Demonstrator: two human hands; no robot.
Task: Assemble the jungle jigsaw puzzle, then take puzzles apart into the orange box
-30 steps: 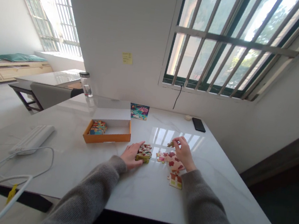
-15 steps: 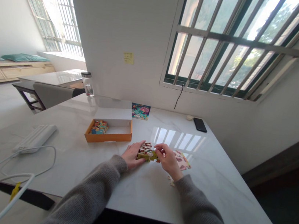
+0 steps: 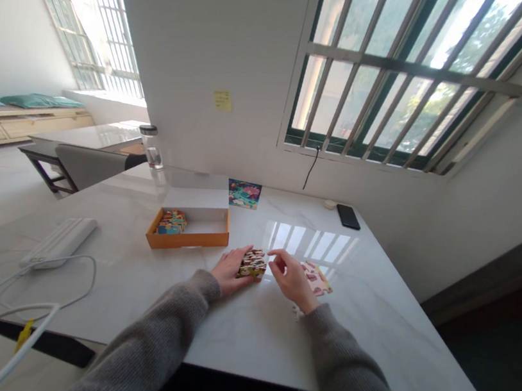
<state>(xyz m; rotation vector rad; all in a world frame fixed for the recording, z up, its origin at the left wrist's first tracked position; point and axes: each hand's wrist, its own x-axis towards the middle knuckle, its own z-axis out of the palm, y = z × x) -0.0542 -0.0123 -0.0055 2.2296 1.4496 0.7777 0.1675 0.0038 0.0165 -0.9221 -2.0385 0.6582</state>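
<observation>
My left hand [image 3: 231, 270] is closed around a stack of jigsaw puzzle pieces [image 3: 254, 264], thumb at the near side and fingers at the far side. The stack rests on the white table and shows reddish, white and yellow-green edges. Just right of it is my right hand [image 3: 292, 281], its index finger reaching out and the others bent, with no piece visible in it. Partly behind that hand lie pink puzzle pieces [image 3: 318, 279] with a yellow edge. Small pale pieces [image 3: 297, 313] lie by the right wrist, partly covered.
An orange box [image 3: 187, 237] with more puzzle pieces [image 3: 172, 222] stands left of my hands. Further back are a picture card [image 3: 244, 194], a phone [image 3: 348, 217] and a bottle [image 3: 152, 148]. A power strip [image 3: 60, 242] with cables lies at the left.
My right fingers have come away from the stack and opened slightly. The yellow-green piece that stuck out between my hands no longer shows there. My left hand stays on the stack.
</observation>
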